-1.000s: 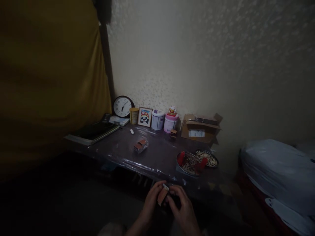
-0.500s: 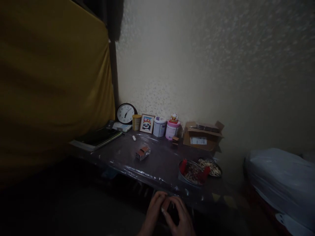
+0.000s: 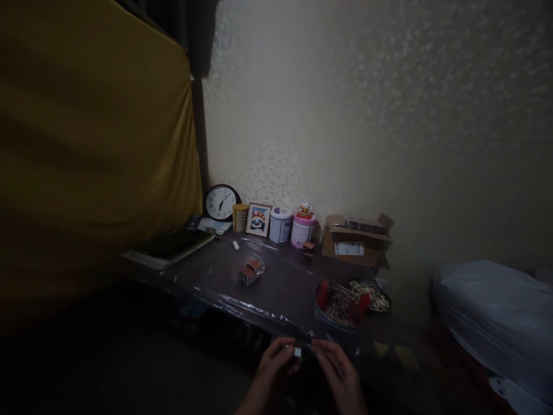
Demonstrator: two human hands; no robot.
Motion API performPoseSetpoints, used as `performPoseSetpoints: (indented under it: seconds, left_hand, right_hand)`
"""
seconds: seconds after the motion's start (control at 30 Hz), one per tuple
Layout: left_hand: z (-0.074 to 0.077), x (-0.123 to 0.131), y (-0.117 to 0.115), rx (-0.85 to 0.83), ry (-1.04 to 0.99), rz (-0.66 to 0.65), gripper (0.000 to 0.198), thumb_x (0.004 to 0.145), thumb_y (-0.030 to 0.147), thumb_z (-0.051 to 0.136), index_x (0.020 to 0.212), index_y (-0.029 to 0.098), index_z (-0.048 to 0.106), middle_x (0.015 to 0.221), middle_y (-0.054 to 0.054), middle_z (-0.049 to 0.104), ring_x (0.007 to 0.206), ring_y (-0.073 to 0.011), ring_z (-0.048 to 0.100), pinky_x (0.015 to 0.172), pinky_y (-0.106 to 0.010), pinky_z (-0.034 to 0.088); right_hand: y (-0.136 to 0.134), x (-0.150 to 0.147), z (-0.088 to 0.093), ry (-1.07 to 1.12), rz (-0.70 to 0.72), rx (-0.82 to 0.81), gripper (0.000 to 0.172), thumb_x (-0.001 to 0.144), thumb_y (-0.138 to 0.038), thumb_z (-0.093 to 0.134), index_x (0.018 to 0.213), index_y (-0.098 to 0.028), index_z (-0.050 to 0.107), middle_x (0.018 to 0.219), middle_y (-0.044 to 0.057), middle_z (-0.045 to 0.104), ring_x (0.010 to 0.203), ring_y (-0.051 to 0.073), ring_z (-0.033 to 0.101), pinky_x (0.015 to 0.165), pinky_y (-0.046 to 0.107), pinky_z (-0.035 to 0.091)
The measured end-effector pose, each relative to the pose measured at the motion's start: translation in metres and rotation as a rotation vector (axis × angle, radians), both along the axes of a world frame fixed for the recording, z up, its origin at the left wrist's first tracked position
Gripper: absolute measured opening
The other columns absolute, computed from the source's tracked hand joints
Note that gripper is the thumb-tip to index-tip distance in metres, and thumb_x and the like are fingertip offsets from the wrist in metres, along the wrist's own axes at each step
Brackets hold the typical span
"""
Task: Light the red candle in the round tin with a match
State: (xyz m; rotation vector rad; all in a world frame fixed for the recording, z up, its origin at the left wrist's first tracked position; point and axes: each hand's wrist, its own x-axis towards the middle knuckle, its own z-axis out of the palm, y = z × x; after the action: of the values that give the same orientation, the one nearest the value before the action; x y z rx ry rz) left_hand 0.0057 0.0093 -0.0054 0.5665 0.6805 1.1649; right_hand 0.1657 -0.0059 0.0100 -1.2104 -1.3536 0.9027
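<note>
Low at the front of the table, both my hands are raised close together. My left hand (image 3: 275, 364) is closed, thumb and fingers pinching a small matchbox (image 3: 298, 351) whose pale end faces right. Most of that box is hidden by the fingers. A little to the right, my right hand (image 3: 339, 372) has thumb and fingertips drawn together; what they hold, if anything, is too dark to make out. Beyond it stand a bowl (image 3: 322, 317) with small dark bits and red pieces, and a dish (image 3: 375, 297) of pale thin sticks resembling matchsticks.
A clear-wrapped pack of brown-sided boxes (image 3: 251, 271) lies mid-table, with a small white object (image 3: 235, 245) behind it. Along the wall are a clock (image 3: 222, 202), a framed panda picture (image 3: 258, 220), tins (image 3: 280, 225) and an open carton (image 3: 349, 248). Books (image 3: 168, 251) lie left.
My hands have parted: the right moved rightward, away from the left. A pale box end now shows at my left fingertips, where a reddish-brown side showed between both hands.
</note>
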Motion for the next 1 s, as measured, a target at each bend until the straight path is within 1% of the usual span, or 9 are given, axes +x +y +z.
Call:
performPoseSetpoints:
  seconds: [0.07, 0.2, 0.33, 0.4, 0.5, 0.63, 0.77, 0.87, 1.0]
  left_hand:
    - [0.002, 0.0, -0.001, -0.033, -0.047, -0.005, 0.028, 0.056, 0.034, 0.078, 0.076, 0.018, 0.067, 0.078, -0.003, 0.069, 0.077, -0.0171, 0.062, 0.074, -0.028, 0.043]
    - [0.008, 0.001, -0.007, -0.021, -0.098, -0.05, 0.018, 0.061, 0.026, 0.075, 0.076, 0.017, 0.068, 0.082, -0.004, 0.07, 0.083, -0.017, 0.062, 0.078, -0.027, 0.043]
    - [0.005, 0.003, -0.01, -0.008, -0.13, -0.08, 0.017, 0.063, 0.022, 0.073, 0.079, 0.016, 0.069, 0.086, -0.006, 0.071, 0.086, -0.018, 0.063, 0.08, -0.028, 0.043]
    - [0.002, 0.003, -0.01, -0.012, -0.13, -0.085, 0.018, 0.064, 0.021, 0.073, 0.08, 0.016, 0.069, 0.087, -0.005, 0.071, 0.087, -0.0179, 0.063, 0.081, -0.028, 0.043]
    - [0.002, 0.004, -0.01, -0.017, -0.138, -0.077, 0.018, 0.064, 0.02, 0.073, 0.081, 0.016, 0.069, 0.086, -0.005, 0.071, 0.088, -0.0173, 0.063, 0.082, -0.028, 0.044]
    - [0.008, 0.004, -0.011, -0.035, -0.127, -0.065, 0.016, 0.063, 0.019, 0.073, 0.079, 0.016, 0.069, 0.084, -0.004, 0.071, 0.087, -0.0166, 0.063, 0.083, -0.028, 0.044]
    - [0.012, 0.002, -0.012, -0.049, -0.091, -0.083, 0.018, 0.063, 0.021, 0.074, 0.079, 0.017, 0.067, 0.085, -0.005, 0.071, 0.087, -0.0174, 0.063, 0.081, -0.028, 0.043]
    - [0.012, 0.002, -0.012, -0.031, -0.065, -0.099, 0.018, 0.064, 0.023, 0.073, 0.08, 0.018, 0.067, 0.087, -0.005, 0.071, 0.088, -0.0179, 0.063, 0.081, -0.029, 0.043]
    - [0.011, 0.002, -0.013, -0.044, -0.053, -0.091, 0.018, 0.061, 0.024, 0.075, 0.076, 0.017, 0.067, 0.081, -0.003, 0.07, 0.081, -0.0158, 0.062, 0.078, -0.027, 0.043]
  right_hand:
    - [0.001, 0.001, 0.002, 0.005, -0.034, -0.01, 0.036, 0.072, -0.05, 0.061, 0.086, -0.018, 0.067, 0.094, 0.009, 0.069, 0.092, 0.024, 0.064, 0.084, 0.03, 0.05]
    - [0.0, 0.001, 0.005, 0.034, -0.048, -0.016, 0.036, 0.072, -0.051, 0.061, 0.084, -0.018, 0.069, 0.088, 0.008, 0.07, 0.085, 0.023, 0.066, 0.077, 0.027, 0.052]
    - [0.0, 0.002, 0.004, -0.059, -0.124, 0.053, 0.03, 0.072, -0.047, 0.061, 0.077, -0.019, 0.068, 0.08, 0.004, 0.07, 0.077, 0.02, 0.067, 0.071, 0.022, 0.052]
    - [-0.001, 0.002, 0.003, -0.094, -0.135, 0.07, 0.029, 0.073, -0.047, 0.06, 0.076, -0.02, 0.068, 0.075, 0.003, 0.07, 0.073, 0.019, 0.067, 0.068, 0.02, 0.052]
    - [-0.003, 0.0, 0.001, -0.111, -0.111, 0.083, 0.028, 0.075, -0.046, 0.058, 0.08, -0.021, 0.068, 0.077, 0.003, 0.071, 0.074, 0.018, 0.068, 0.069, 0.018, 0.052]
    - [-0.004, -0.001, 0.0, -0.122, -0.08, 0.111, 0.026, 0.076, -0.043, 0.058, 0.082, -0.021, 0.069, 0.081, 0.003, 0.072, 0.077, 0.018, 0.068, 0.071, 0.018, 0.053]
    - [-0.004, 0.0, -0.001, -0.131, -0.084, 0.13, 0.026, 0.077, -0.044, 0.058, 0.08, -0.02, 0.07, 0.079, 0.003, 0.071, 0.074, 0.018, 0.068, 0.068, 0.019, 0.053]
    - [-0.004, 0.001, -0.002, -0.156, -0.087, 0.124, 0.026, 0.076, -0.043, 0.058, 0.079, -0.021, 0.07, 0.081, 0.002, 0.071, 0.077, 0.018, 0.067, 0.07, 0.018, 0.053]
    - [-0.003, 0.0, 0.0, -0.169, -0.106, 0.113, 0.026, 0.075, -0.045, 0.059, 0.078, -0.021, 0.071, 0.082, 0.002, 0.071, 0.079, 0.019, 0.067, 0.073, 0.02, 0.052]
